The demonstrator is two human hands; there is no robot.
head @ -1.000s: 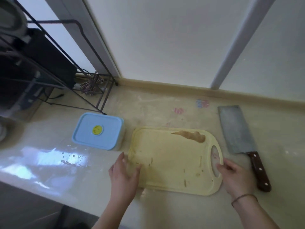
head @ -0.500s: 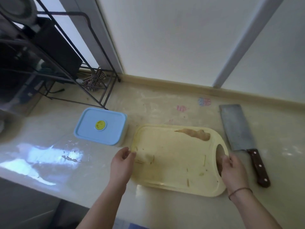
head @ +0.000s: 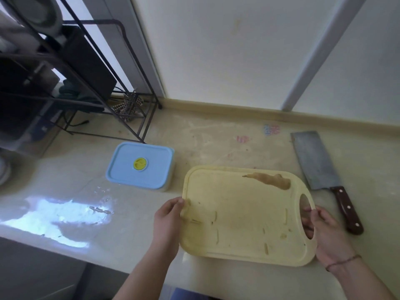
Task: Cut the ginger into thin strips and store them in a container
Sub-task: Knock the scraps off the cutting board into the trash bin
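A pale yellow cutting board [head: 242, 213] is held over the counter's front edge, with a brown stain at its far right and a few thin ginger scraps [head: 265, 249] on it. My left hand [head: 168, 219] grips the board's left edge. My right hand [head: 324, 232] grips the right end, fingers curled through the handle hole. A light blue container [head: 140, 165] with its lid on and a yellow valve in the middle stands left of the board. A cleaver [head: 318, 165] with a dark wooden handle lies on the counter to the right.
A black wire rack [head: 86, 87] with dark items stands at the back left. The beige counter [head: 216, 137] has a wet, shiny patch at the front left. A white wall and a raised ledge close off the back.
Both hands took hold of the board; the right hand's fingers slid into the handle hole. The board has come up off the counter and toward me.
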